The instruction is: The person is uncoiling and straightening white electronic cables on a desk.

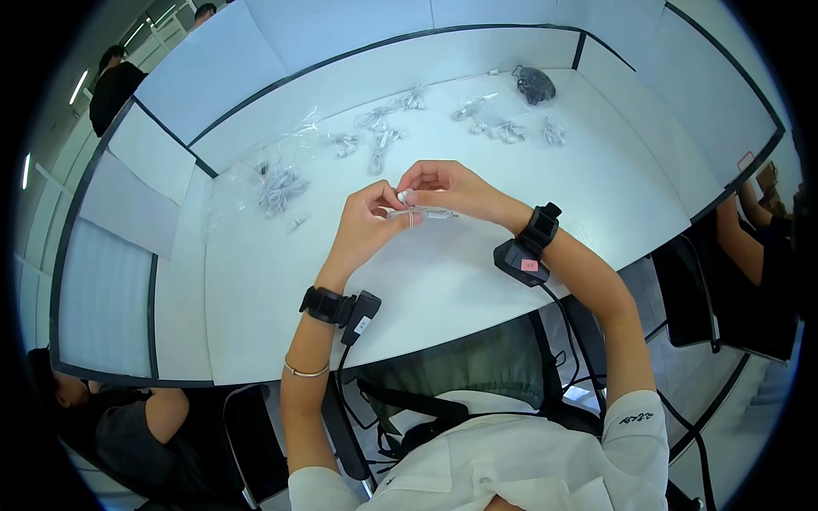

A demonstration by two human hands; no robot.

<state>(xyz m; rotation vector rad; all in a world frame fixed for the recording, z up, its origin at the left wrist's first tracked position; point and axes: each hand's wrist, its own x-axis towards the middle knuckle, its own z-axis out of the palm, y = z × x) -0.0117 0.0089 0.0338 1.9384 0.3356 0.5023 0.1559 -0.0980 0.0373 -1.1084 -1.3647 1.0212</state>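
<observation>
My left hand [372,211] and my right hand [456,189] meet above the middle of the white table. Between their fingertips is a small white end piece [404,197] of a thin white cable. The rest of the white cable [436,213], loosely bundled, hangs just under the right fingers and touches the left thumb. Both hands are closed in a pinch. The exact kind of end piece is too small to make out.
Several coiled white cables [377,153] lie across the back of the table [511,196]. Clear plastic bags and another cable bundle [283,189] are at the left. A dark pouch [534,85] sits back right. White partition panels [358,77] surround the table; people are beyond.
</observation>
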